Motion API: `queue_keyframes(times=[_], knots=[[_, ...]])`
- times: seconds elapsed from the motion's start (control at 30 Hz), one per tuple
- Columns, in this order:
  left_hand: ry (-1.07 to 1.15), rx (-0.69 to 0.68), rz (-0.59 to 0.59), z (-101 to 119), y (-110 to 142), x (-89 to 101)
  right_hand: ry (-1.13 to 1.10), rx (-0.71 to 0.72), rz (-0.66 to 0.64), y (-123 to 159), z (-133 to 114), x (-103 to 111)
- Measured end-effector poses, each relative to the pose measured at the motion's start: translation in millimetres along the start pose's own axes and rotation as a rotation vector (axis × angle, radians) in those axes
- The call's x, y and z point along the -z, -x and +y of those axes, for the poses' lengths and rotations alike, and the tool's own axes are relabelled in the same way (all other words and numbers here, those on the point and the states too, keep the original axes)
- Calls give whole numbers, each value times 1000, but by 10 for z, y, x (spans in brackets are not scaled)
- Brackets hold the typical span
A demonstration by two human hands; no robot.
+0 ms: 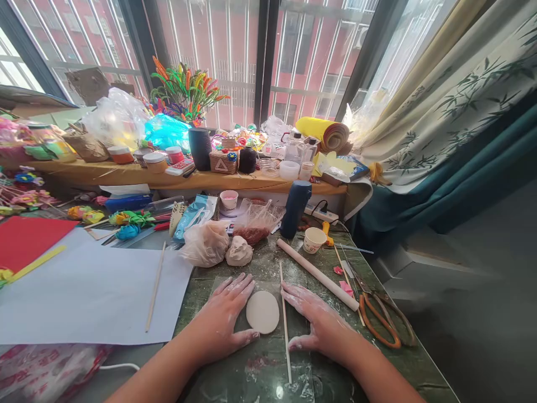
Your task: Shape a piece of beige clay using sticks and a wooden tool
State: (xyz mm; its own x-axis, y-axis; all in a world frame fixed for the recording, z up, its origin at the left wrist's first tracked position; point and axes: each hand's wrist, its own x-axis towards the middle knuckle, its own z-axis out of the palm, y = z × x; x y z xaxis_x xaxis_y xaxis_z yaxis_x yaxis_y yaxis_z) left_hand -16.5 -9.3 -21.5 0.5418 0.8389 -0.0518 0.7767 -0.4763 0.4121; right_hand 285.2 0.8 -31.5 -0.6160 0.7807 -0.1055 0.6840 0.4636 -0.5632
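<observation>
A flat round disc of pale dough (pixel 262 312) lies on the green marble table (pixel 260 375) between my hands. My left hand (pixel 224 316) rests flat just left of the disc, fingers spread and dusted with flour. My right hand (pixel 316 322) lies flat to the right, fingers stretched out, also floury. A thin wooden stick (pixel 286 324) lies between the disc and my right hand. Neither hand holds anything.
A wooden rolling pin (pixel 318 274) lies diagonally behind my right hand, with orange-handled scissors (pixel 380 319) further right. A dough lump (pixel 239 251) and plastic bag (pixel 205 244) sit behind. A white paper sheet (pixel 84 291) with a second stick (pixel 155 285) lies left. Clutter fills the shelf.
</observation>
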Motion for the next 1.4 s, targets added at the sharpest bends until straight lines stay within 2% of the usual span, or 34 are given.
queue_keyframes(times=[0.13, 0.3, 0.53, 0.83, 0.97, 1.1, 1.4], knots=[[-1, 35, -6, 3, -15, -9, 20, -53, 40, -5, 17, -107], [9, 35, -1, -10, -43, -27, 41, -34, 42, -25, -46, -180], [-13, 45, -57, 10, -72, 1, 53, -57, 49, -36, -126, -187], [-31, 12, -48, -23, -64, -7, 21, -93, 91, 15, -166, -205], [-39, -41, -23, 60, -51, -4, 26, -42, 74, 2, -174, -185], [-30, -99, -84, 184, -62, -21, 53, -93, 86, 8, -176, -213], [-14, -80, -110, 224, -86, -26, 45, -148, 19, -49, -247, -128]])
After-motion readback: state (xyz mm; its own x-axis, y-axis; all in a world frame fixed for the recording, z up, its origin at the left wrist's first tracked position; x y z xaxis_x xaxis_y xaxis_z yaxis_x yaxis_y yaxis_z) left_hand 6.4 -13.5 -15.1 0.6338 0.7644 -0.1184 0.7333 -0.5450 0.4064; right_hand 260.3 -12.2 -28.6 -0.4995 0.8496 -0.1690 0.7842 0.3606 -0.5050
